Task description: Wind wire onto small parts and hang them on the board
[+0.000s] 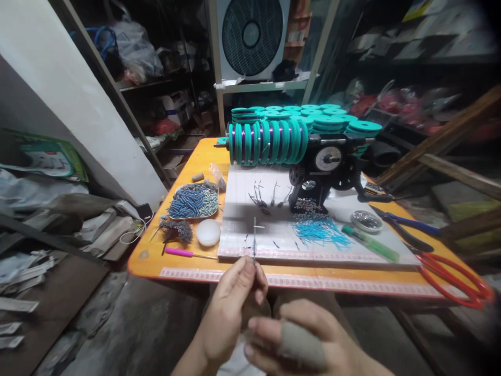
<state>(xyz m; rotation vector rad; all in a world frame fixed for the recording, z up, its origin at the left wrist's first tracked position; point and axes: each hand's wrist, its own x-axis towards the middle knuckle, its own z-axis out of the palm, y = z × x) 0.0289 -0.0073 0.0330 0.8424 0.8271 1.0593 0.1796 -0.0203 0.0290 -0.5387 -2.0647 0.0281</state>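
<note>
My left hand [235, 292] pinches a thin dark wire-like piece [254, 241] between thumb and fingers. The piece stands upright over the front of the table and has a short pale crosspiece near its top. Lower and to the right is my right hand [301, 337], with a grey-beige wrap [302, 344] around one finger. Its fingers are curled and slightly blurred; whatever they hold, if anything, is too small to make out. Beyond my hands, small dark bits [276, 244] lie on the white board [235, 209], along with several weighted wire pieces [273, 194].
Behind stands a black hand-cranked device [329, 159] bearing teal spools [270, 141]. On the left are a tray of blue tubes [191, 203], a white dome [208, 232] and a pink-handled tool [180, 252]. Rightward lie blue strips [321, 232], a green-handled cutter [371, 244] and red-handled pliers [454, 282].
</note>
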